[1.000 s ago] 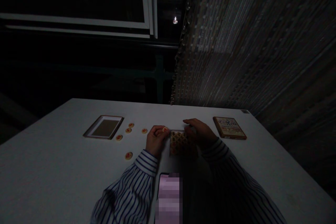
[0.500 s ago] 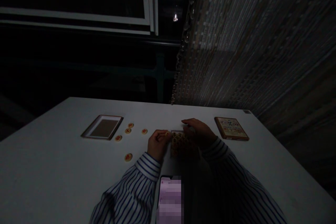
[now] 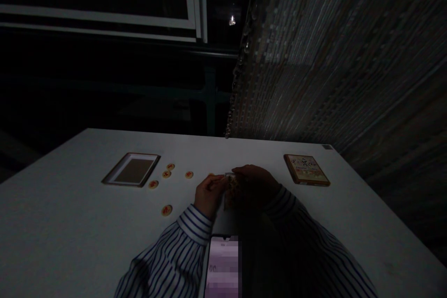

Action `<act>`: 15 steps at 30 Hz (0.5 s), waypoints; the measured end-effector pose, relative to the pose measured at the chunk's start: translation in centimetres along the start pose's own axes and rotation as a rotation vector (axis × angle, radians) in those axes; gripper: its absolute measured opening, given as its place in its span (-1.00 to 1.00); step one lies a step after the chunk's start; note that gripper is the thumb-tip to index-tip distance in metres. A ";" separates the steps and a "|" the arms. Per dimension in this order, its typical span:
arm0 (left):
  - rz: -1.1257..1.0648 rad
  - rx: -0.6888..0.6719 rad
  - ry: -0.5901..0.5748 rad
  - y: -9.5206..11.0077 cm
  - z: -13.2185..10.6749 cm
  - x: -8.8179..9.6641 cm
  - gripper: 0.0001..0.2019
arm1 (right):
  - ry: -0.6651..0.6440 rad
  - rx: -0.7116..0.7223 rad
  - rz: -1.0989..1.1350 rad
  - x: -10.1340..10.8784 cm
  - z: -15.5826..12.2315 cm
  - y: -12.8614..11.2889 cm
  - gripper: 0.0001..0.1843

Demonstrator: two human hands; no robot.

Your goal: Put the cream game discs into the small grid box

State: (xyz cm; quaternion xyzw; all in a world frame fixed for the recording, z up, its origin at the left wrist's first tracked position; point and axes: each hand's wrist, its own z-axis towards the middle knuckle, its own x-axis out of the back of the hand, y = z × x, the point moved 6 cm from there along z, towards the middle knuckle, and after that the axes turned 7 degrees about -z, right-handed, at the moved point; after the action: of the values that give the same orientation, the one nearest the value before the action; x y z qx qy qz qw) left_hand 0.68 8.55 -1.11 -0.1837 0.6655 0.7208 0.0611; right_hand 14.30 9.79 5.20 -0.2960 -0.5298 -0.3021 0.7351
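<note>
Both my hands meet at the middle of a white table (image 3: pixel 70 223) in dim light. My left hand (image 3: pixel 208 194) is curled, fingertips pinched at the left edge of a small clear packet of round game pieces (image 3: pixel 231 189). My right hand (image 3: pixel 256 181) is closed over the packet's top and right side, hiding most of it. Several loose pale round pieces with red marks (image 3: pixel 166 174) lie on the table to the left of my hands, one nearer me (image 3: pixel 166 210). Both sleeves are blue-striped.
An open shallow box tray (image 3: pixel 131 170) lies at the left. A flat printed box lid (image 3: pixel 306 169) lies at the right. A lit phone (image 3: pixel 222 267) rests near the table's front edge between my arms. A woven curtain (image 3: pixel 331 56) hangs behind the table.
My right hand has slid left over the packet, covering more of it. My left hand's fingertips closed in on its left edge. The view shifted slightly.
</note>
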 end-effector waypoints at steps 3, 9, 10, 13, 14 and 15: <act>0.034 0.009 0.010 0.2 -0.1 0.0 -0.79 | -0.076 0.001 -0.037 -0.2 0.2 -0.8 -0.61; 0.135 0.016 -0.075 0.2 -0.3 -0.3 -0.74 | -0.123 0.015 -0.057 0.3 0.5 -2.5 -0.64; 0.147 0.012 -0.089 0.3 -0.3 -0.4 -0.73 | -0.133 0.012 -0.059 0.4 0.5 -2.7 -0.66; 0.169 0.010 -0.125 0.5 -0.5 -0.6 -0.72 | -0.130 0.013 -0.066 1.0 0.5 -3.2 -0.66; 0.166 0.009 -0.126 0.6 -0.5 -0.7 -0.71 | -0.124 0.017 -0.072 1.2 0.5 -3.2 -0.65; 0.164 0.009 -0.123 0.7 -0.6 -0.7 -0.72 | -0.115 0.018 -0.081 1.2 0.5 -3.3 -0.64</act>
State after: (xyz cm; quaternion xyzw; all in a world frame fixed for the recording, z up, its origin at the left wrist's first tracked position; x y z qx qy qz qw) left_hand 1.19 8.04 -0.23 -0.0837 0.6767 0.7302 0.0436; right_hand 11.85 7.86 6.89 -0.2845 -0.5855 -0.3093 0.6933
